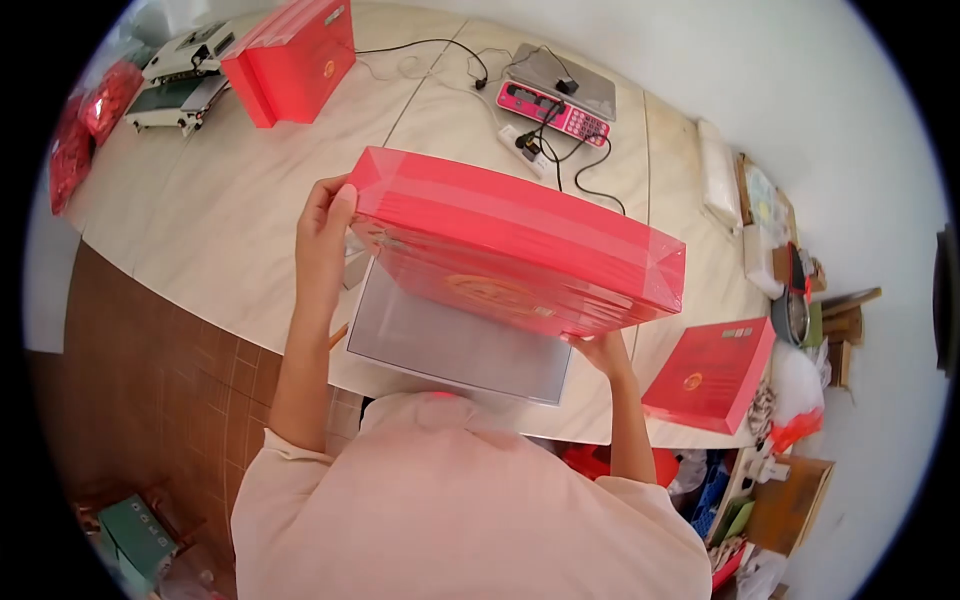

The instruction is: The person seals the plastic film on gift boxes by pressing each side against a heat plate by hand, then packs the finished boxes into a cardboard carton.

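A large red gift box (520, 225) in clear shrink film is held up in front of me, tilted so one long side faces up. My left hand (328, 212) grips its left end, thumb on the near face and fingers curled round the edge. At the lower right edge, my right hand (602, 352) holds the box, most of its fingers hidden underneath. The film looks creased over the face with the gold emblem. Below the box lies a flat grey rectangular panel (450, 345) with a thin dark border line, partly covered from view.
Stacked red boxes (295, 65) stand at the far left beside a white-and-green machine (180, 85). Another red box (712, 375) lies at right. A pink keypad scale (553, 113), power strip (522, 148) and black cables occupy the back. Assorted goods (790, 290) line the right wall.
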`<action>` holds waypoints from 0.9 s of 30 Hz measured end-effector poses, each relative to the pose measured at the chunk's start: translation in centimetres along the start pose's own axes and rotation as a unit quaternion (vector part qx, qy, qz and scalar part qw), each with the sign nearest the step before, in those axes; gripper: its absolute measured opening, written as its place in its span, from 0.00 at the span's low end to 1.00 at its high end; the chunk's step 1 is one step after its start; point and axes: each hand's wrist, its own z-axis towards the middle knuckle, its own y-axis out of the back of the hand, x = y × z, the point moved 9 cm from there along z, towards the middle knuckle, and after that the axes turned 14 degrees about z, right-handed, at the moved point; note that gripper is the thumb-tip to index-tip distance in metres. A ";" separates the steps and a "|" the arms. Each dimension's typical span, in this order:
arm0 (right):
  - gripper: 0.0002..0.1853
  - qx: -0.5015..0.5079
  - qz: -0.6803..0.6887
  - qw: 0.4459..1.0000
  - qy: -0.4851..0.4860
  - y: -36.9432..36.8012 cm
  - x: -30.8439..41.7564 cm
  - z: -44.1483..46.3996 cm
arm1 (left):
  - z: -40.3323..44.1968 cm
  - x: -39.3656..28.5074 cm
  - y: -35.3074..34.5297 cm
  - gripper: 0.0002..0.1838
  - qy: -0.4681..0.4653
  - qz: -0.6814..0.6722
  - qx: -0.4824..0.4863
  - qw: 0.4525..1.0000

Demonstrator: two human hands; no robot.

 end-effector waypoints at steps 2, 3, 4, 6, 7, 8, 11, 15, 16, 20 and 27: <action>0.26 -0.036 0.026 0.999 0.021 0.0 0.5 -0.2 | -0.8 -0.9 -1.5 0.18 0.015 -0.006 0.019 1.000; 0.25 -0.022 0.005 0.999 0.044 -0.4 0.1 -0.2 | -1.0 -1.2 -1.8 0.17 0.009 -0.017 0.008 1.000; 0.24 -0.008 -0.015 0.998 0.063 -0.8 -0.1 -0.3 | -1.1 -1.3 -2.1 0.16 0.006 -0.028 -0.001 1.000; 0.22 -0.006 -0.016 0.998 0.053 -1.0 -0.9 -0.3 | -0.9 -1.8 -2.9 0.18 -0.029 -0.008 -0.004 1.000; 0.23 0.001 -0.009 0.999 0.052 -1.1 -2.2 -0.5 | -1.2 -2.4 -3.0 0.19 -0.068 0.005 -0.018 0.998; 0.24 0.008 -0.003 0.999 0.053 -1.2 -3.3 -0.8 | -1.6 -2.6 -3.5 0.19 -0.057 0.010 -0.004 0.998; 0.31 -0.010 0.112 0.993 -0.041 0.4 -0.6 -1.1 | -1.9 -2.7 -4.7 0.25 -0.046 -0.001 0.008 0.999; 0.47 -0.174 0.251 0.952 0.038 6.4 5.0 -1.8 | -1.5 -2.0 -4.9 0.27 -0.083 0.008 0.006 0.996; 0.49 -0.199 0.266 0.937 0.105 7.4 9.2 -1.6 | -1.7 -1.5 -5.2 0.28 -0.029 -0.022 0.014 0.999; 0.28 -0.282 0.287 0.887 0.228 9.1 15.5 -1.0 | -1.4 0.7 -6.0 0.29 0.054 -0.103 0.025 0.993; 0.23 -0.368 0.220 0.864 0.264 8.1 14.1 -0.9 | -0.6 1.5 -6.0 0.28 0.036 -0.108 0.008 0.993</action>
